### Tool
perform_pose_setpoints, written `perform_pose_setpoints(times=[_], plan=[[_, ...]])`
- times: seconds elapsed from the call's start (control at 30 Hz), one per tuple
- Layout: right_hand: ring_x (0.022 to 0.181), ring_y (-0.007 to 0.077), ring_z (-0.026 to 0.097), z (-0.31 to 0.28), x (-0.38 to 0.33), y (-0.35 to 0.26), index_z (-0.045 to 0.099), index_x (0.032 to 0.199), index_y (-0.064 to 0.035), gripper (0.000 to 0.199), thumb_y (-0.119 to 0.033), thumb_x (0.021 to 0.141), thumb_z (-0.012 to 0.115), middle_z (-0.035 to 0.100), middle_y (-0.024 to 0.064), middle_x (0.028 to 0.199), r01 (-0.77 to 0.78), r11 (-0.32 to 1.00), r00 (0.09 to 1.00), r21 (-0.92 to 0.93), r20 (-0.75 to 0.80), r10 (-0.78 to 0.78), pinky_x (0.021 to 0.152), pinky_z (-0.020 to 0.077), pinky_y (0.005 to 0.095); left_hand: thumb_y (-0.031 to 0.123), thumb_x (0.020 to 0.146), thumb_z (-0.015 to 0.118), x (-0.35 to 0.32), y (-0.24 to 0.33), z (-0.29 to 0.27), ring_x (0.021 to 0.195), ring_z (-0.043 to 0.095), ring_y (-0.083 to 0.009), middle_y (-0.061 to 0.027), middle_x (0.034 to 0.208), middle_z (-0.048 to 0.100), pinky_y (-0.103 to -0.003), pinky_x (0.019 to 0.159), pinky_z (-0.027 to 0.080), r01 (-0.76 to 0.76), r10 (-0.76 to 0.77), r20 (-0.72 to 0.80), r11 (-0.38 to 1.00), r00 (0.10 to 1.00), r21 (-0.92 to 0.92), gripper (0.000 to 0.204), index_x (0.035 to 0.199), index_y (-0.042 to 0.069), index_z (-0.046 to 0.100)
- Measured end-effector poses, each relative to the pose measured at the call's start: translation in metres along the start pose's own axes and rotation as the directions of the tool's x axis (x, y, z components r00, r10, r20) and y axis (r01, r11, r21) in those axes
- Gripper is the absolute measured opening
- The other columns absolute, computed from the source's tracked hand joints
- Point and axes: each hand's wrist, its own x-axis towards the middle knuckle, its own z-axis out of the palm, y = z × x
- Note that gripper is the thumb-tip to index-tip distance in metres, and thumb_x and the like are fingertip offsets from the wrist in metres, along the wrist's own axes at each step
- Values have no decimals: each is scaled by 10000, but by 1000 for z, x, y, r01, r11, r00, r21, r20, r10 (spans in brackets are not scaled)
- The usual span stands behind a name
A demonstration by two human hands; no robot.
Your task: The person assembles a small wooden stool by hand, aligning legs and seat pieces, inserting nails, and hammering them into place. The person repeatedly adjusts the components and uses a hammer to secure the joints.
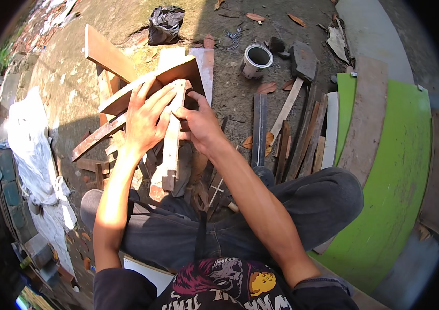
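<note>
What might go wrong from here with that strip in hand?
Pinched fingers: the left hand lies over the board, close to the strip, so a slip might catch them. 
Splinters: the right hand grips the strip bare, with no glove. 
Spill: the can stands open beyond the right hand; a wide swing might tip it, though its contents are too dark to tell.

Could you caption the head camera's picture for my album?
Left hand and right hand at a narrow wooden strip, with an open can and a black plastic bag beyond.
</note>
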Motion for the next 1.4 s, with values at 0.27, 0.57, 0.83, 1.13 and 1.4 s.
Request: perform_pose_setpoints(times=[0.27,0.57,0.83,1.13,1.4], plan=[[857,217,674,4,-3,-3,207,1500,-25,709,-68,914,604,635,168,1108,40,999,998,-33,-45,-41,609,588,367,123,854,573,8,9,-8,1394,351,-334,-52,1382,573,-495,1180,224,8,-8,51,1000,999,11,424,1272,76,632],[773,213,687,2,-3,-3,150,1511,18,759,-23,891,587,677,195,993,62,998,997,-31,-34,-63,543,600,357,137,863,575,7,9,-7,1399,343,-339,-56,1379,577,-498,1182,215,29,-28,49,1000,998,0,430,1287,89,625],[783,212,686,1,0,-2,169,1513,14,744,-30,893,578,674,185,999,63,995,996,-74,-59,-67,558,594,372,143,872,573,8,10,-6,1395,349,-351,-52,1380,576,-509,1182,212,23,-23,37,1000,999,7,417,1283,91,627],[776,215,686,7,-9,-9,139,1545,-68,804,-22,874,579,678,168,1003,72,996,993,-55,-93,-77,561,595,376,154,878,574,7,11,-4,1399,350,-352,-52,1369,584,-515,1185,211,40,-40,35,999,999,10,405,1274,91,633],[750,172,668,4,-5,-9,178,1547,-145,818,-22,855,595,659,116,1019,42,998,997,-41,-63,-44,497,559,340,101,840,645,7,18,-12,1263,517,-348,-86,1181,688,-478,1117,348,-8,6,-113,1000,994,-21,294,1121,30,690]])
